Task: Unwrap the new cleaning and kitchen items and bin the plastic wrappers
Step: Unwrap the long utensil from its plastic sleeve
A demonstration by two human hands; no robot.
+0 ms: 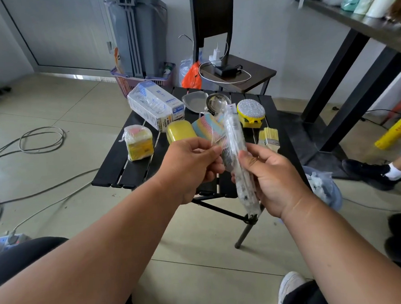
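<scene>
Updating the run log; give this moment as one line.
step: unwrapping | left hand: pinches wrapper edge | right hand: grips wrapped long item | table: items waiting

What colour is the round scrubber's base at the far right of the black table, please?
Yellow, under a silvery glittery top; the round scrubber shows clearly in the head view.

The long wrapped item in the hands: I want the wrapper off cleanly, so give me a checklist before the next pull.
1. Right hand grips the long wrapped item along its lower part: ok.
2. Left hand pinches the plastic near the item's middle: ok.
3. Wrapper already opened: cannot tell, the clear plastic looks intact.
4. What is inside: cannot tell, the plastic glares.
5. Bin within reach: a plastic-lined bin stands on the floor beside the right hand: ok.
6. Free spot on the black folding table for the unwrapped item: ok, near edge is bare.
</scene>
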